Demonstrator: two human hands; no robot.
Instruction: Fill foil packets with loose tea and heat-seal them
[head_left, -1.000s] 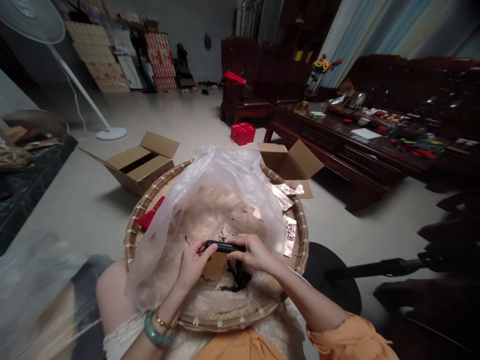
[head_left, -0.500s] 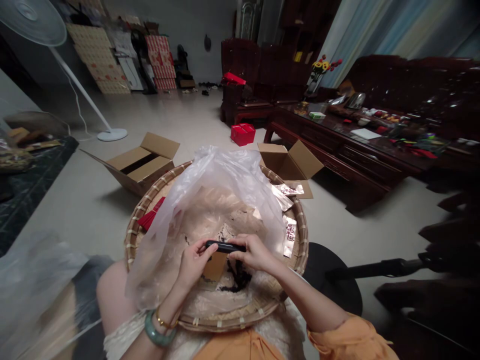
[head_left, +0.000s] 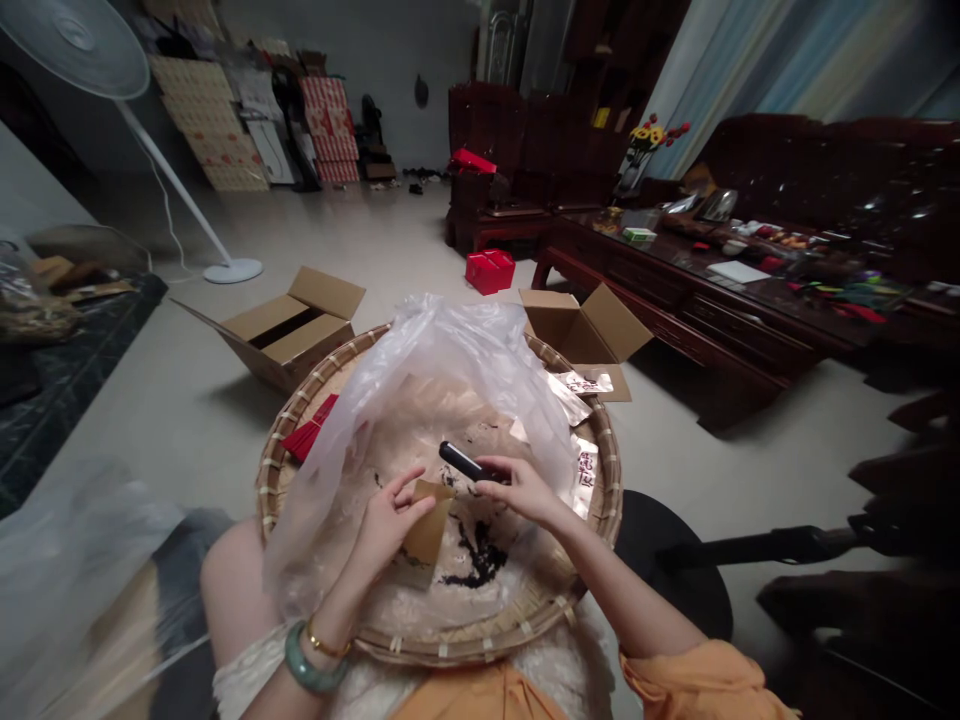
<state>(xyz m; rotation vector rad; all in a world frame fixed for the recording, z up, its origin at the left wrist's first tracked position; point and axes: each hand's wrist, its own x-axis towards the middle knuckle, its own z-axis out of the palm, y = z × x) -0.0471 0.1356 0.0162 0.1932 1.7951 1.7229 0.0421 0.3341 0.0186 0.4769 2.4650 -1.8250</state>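
Observation:
My right hand [head_left: 521,490] grips a slim black handheld device [head_left: 461,462] with a pale strip along it, its far end pointing up and left. My left hand [head_left: 390,520] has its thumb over the upper left edge of a small gold-brown packet [head_left: 429,540] and seems to pinch it, the index finger stretched out. Beside the packet lies a heap of dark, loose, tea-like bits [head_left: 480,560] on a clear plastic sheet [head_left: 345,540]. The sheet spreads over a round woven bamboo tray [head_left: 480,650] across my lap.
Shiny printed sachets [head_left: 585,475] lie at the tray's right, red packets [head_left: 309,428] at its left. Beyond stand two open cardboard boxes [head_left: 300,325] [head_left: 585,330] and a red box [head_left: 490,271]. A black stand base [head_left: 667,560] is at right, a low wooden table [head_left: 720,330] farther off.
My left hand has let go of the black device and come to the packet, whose top is now raised. The device, now in my right hand alone, has tilted upward at its left end.

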